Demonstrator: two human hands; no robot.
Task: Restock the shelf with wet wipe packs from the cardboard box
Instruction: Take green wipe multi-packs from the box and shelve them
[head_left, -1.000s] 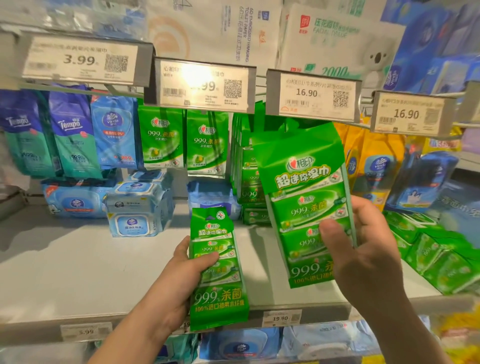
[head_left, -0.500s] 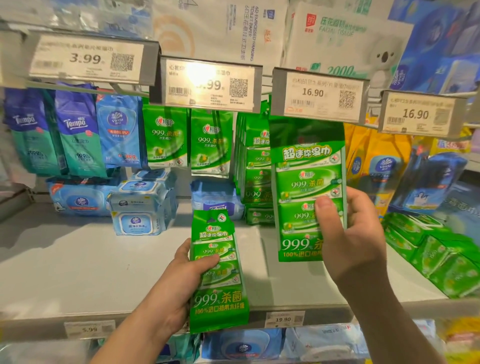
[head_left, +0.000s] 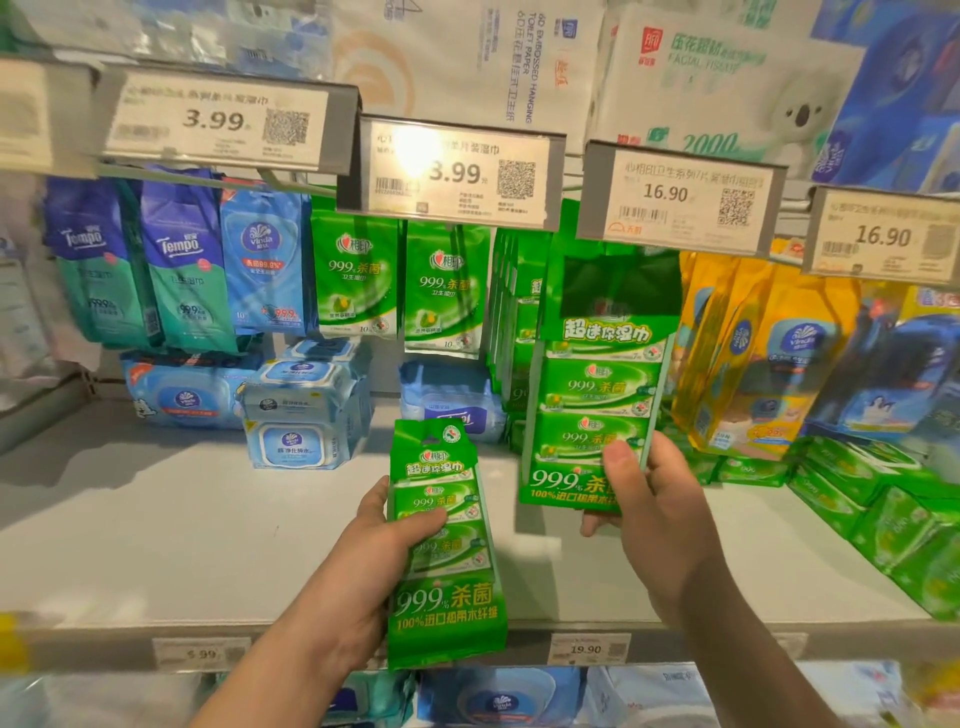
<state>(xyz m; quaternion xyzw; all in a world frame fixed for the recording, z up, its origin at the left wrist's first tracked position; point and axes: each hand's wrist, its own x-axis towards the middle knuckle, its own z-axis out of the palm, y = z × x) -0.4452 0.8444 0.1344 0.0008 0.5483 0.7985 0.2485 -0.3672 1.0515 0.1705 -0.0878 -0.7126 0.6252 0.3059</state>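
Wet wipe packs in green wrappers sit in both hands in front of the shelf (head_left: 156, 519). The left hand (head_left: 374, 566) grips one tall green multipack (head_left: 447, 545) by its left edge, thumb curled over the front face and the other fingers hidden behind it; this pack is upright, tilted slightly, low over the shelf's front lip. The right hand (head_left: 654, 509) holds a second green multipack (head_left: 597, 395) higher up, thumb pressed across its lower front and fingers wrapped behind, with one fingertip showing under the bottom edge. The top of this raised pack reaches up behind the 16.90 price tag (head_left: 680, 200), just in front of a row of identical green packs (head_left: 514, 322) already hanging there; whether it is on the hook cannot be told. To the left hang smaller green single packs (head_left: 356, 280) under a 3.99 price tag (head_left: 452, 174), then blue and teal packs (head_left: 182, 270). Blue lidded wipe tubs (head_left: 296, 405) stand on the shelf below them. Yellow packs (head_left: 753, 353) hang to the right, and more green packs (head_left: 883, 509) lie stacked on the shelf's right side.
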